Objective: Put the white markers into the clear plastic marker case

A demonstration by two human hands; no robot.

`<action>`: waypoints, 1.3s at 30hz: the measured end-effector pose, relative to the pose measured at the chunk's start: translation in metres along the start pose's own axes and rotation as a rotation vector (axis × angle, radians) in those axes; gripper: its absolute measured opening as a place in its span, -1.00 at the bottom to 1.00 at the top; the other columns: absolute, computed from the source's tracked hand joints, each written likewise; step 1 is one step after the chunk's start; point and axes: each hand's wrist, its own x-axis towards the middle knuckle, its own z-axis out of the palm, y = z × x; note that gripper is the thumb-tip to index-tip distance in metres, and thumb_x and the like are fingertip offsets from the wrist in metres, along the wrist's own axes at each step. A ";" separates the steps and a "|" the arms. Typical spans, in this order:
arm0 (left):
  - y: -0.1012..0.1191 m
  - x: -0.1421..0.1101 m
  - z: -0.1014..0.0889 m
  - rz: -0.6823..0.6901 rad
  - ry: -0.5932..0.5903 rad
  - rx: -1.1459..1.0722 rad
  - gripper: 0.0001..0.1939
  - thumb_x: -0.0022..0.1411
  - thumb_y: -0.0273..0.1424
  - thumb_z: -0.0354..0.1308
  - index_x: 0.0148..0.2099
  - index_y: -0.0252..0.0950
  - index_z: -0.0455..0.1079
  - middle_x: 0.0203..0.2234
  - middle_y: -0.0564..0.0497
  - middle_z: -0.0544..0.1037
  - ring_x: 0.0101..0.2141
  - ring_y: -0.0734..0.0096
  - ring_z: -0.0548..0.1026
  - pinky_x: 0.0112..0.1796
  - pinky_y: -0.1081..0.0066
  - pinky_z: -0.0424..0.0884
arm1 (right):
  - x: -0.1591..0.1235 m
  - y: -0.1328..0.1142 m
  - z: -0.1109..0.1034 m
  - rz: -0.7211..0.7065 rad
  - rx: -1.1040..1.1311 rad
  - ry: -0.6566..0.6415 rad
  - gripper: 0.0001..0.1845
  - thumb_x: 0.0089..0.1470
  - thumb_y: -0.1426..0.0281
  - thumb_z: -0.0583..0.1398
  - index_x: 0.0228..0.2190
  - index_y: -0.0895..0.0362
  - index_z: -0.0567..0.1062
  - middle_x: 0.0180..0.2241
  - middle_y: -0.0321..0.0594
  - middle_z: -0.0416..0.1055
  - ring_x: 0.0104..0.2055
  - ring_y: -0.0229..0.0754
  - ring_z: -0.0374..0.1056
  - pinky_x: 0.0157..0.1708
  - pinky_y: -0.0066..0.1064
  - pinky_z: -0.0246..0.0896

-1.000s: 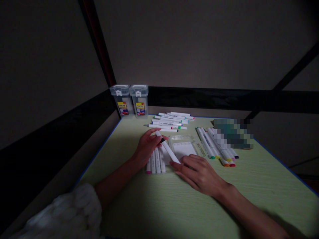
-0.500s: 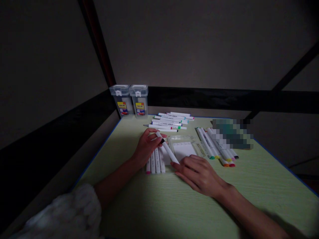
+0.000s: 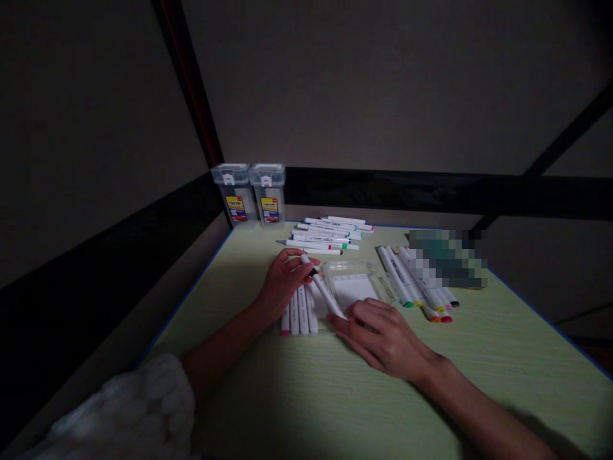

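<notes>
A white marker with a black band slants between my two hands. My left hand pinches its upper end, and my right hand grips the lower end, partly hiding it. Under the marker lies an open clear plastic case with a white sheet in its right half. Several white markers lie side by side in the left half, below my left hand; one has a pink end.
Two clear lidded boxes stand at the back left. Several loose markers lie near the table's far edge. Another group of markers with coloured ends lies to the right, beside a blurred-out flat item.
The held marker has turned about its length, so small printing now shows on its barrel. Both hands stay in almost the same place.
</notes>
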 end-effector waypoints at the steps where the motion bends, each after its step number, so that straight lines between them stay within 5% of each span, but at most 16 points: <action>1: 0.000 0.000 0.000 0.005 0.007 0.012 -0.64 -0.12 -0.41 0.25 -0.29 -0.29 0.15 -0.44 0.06 0.50 -0.47 0.51 0.46 -0.40 0.48 0.30 | 0.001 0.000 0.000 0.000 -0.002 -0.003 -0.76 0.12 0.48 -0.01 -0.24 0.25 0.40 -0.57 -0.25 0.24 -0.51 -0.27 0.14 -0.55 -0.42 0.04; 10: -0.004 0.003 -0.004 0.056 0.010 0.099 -0.67 -0.13 -0.47 0.22 -0.29 -0.29 0.19 -0.46 0.11 0.45 -0.48 0.56 0.43 -0.46 0.52 0.29 | 0.000 -0.001 0.002 -0.010 0.008 0.022 -0.79 0.11 0.50 0.01 -0.26 0.28 0.40 -0.58 -0.26 0.26 -0.53 -0.29 0.13 -0.56 -0.42 0.03; 20: -0.006 0.004 -0.005 0.068 0.044 0.108 -0.68 -0.15 -0.47 0.23 -0.28 -0.30 0.24 -0.42 0.09 0.45 -0.48 0.54 0.44 -0.45 0.51 0.30 | 0.000 -0.004 0.006 -0.005 0.009 0.180 -0.73 0.03 0.57 0.11 -0.66 0.18 0.34 -0.71 -0.37 0.14 -0.62 -0.37 -0.01 -0.61 -0.42 -0.15; 39: -0.006 0.004 -0.008 0.018 0.047 0.233 -0.59 -0.13 -0.40 0.23 -0.15 -0.31 0.30 -0.43 0.03 0.49 -0.45 0.47 0.46 -0.44 0.49 0.34 | 0.004 -0.009 0.003 -0.039 0.026 0.155 -0.80 0.03 0.56 0.11 -0.59 0.22 0.42 -0.70 -0.34 0.24 -0.62 -0.36 0.08 -0.62 -0.46 -0.04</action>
